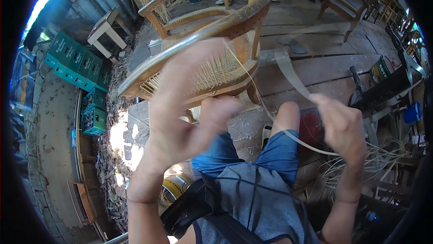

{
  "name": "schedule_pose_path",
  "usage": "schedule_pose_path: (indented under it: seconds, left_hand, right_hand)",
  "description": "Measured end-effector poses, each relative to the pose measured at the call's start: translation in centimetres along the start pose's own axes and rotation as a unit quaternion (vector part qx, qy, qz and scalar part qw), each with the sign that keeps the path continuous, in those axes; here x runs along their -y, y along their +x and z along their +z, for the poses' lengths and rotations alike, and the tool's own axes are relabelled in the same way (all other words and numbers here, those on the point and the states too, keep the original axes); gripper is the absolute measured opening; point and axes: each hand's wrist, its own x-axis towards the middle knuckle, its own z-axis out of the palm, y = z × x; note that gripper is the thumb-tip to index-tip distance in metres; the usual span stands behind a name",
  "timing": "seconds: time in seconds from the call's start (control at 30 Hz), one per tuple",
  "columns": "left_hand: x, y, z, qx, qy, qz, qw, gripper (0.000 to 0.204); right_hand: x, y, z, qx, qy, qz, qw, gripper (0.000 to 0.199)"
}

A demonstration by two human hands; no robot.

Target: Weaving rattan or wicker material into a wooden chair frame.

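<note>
A wooden armchair with a curved top rail stands in front of me. Its woven cane panel is partly hidden by my raised left hand. That hand is blurred by motion, its thumb and fingers apart, and nothing shows between them. To the right of my knees, my right hand is closed around a thin, pale cane strand. The strand runs from the chair's panel, across my right knee, to this hand. Beyond the knuckles a blurred pale loop curves up and away over the floor.
Green crates are stacked at the left, near a small stool. Loose cane strands lie tangled at right. Another wooden chair frame stands far right. A yellow bucket sits by my left side, and a dark container at right.
</note>
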Motion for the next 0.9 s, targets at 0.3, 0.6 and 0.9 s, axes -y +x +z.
schedule_pose_path:
  seconds: [0.3,0.6,0.9]
  left_hand:
    - [-2.0,6.8,-3.8,0.214,-0.137,0.054,0.966,0.015]
    - [2.8,-0.2,-2.9,0.310,0.145,-0.071,0.937,0.014]
    - [0.0,0.2,10.8,0.431,0.166,0.064,0.884,0.008]
  right_hand:
    - [-2.7,-1.5,-6.3,-0.189,-0.018,0.107,0.976,0.017]
    - [-13.5,-14.8,5.6,0.362,-0.145,0.453,0.802,0.019]
    - [-1.5,-2.6,10.7,0.039,0.224,0.043,0.973,0.025]
